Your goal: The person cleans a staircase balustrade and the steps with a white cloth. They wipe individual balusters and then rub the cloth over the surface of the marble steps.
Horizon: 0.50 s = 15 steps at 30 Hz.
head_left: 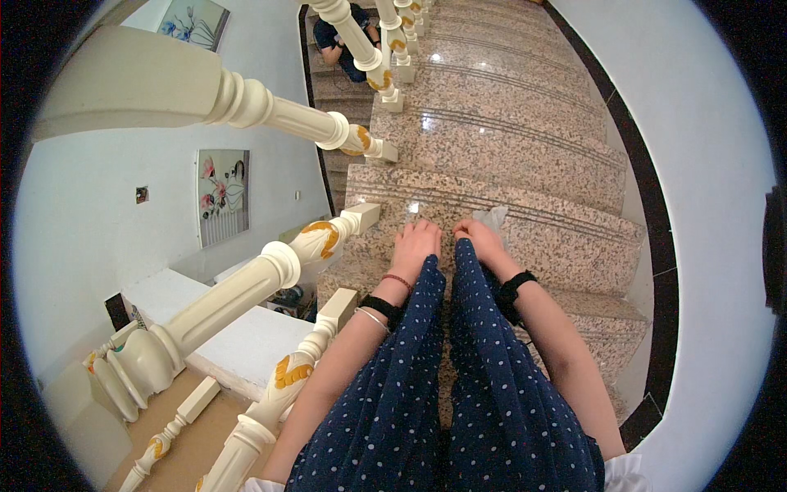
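Observation:
My left hand (416,248) is beyond my left knee, over the speckled stone step (393,193). Its back faces up and its fingers curl downward; whatever is under them is hidden. Close on its right, my right hand (481,241) is closed, thumb and fingers pressed together. A crumpled, translucent whitish sheet (492,218) sticks out past the right knuckles, seemingly held there; I cannot tell whether it is cloth or plastic. Dark blue dotted fabric (385,394) covers my legs between my forearms. Both wrists wear black bands (516,284).
Cream balusters (279,266) with gold leaf trim line the left side under a thick handrail (131,82). Grooved stone stairs run on ahead, with a white wall (697,164) and dark skirting (652,197) at right. Another person (348,41) crouches on stairs beyond the railing.

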{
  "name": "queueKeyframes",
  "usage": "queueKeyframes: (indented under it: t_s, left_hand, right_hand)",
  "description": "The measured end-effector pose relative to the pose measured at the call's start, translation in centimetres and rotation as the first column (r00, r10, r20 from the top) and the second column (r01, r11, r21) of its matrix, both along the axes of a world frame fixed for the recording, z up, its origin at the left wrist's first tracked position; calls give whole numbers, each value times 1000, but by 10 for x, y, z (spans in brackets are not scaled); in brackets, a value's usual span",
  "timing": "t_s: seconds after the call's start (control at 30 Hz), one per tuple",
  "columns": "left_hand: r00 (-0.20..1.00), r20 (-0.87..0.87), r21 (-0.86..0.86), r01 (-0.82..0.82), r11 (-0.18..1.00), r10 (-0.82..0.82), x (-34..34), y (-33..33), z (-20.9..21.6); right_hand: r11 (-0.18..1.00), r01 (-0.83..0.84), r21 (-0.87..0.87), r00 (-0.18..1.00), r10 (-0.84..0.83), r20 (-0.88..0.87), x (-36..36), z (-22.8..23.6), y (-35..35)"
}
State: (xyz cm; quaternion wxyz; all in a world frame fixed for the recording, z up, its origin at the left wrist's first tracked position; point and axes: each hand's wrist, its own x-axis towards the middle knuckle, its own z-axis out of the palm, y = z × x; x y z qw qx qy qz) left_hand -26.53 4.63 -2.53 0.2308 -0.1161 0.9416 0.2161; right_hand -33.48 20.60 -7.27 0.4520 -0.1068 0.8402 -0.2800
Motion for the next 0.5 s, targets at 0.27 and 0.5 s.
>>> queueKeyframes:
  t_s: [0.27, 0.5]
  left_hand:
    - [1000, -2, -13, 19, 1000, -19, -2, -3, -1]
    - [999, 30, 83, -18, 996, 16, -3, -4, 11]
  right_hand:
    - [1000, -15, 3, 1000, 15, -6, -1, -1, 1]
    - [999, -11, 33, 1000, 12, -25, -4, 15, -3]
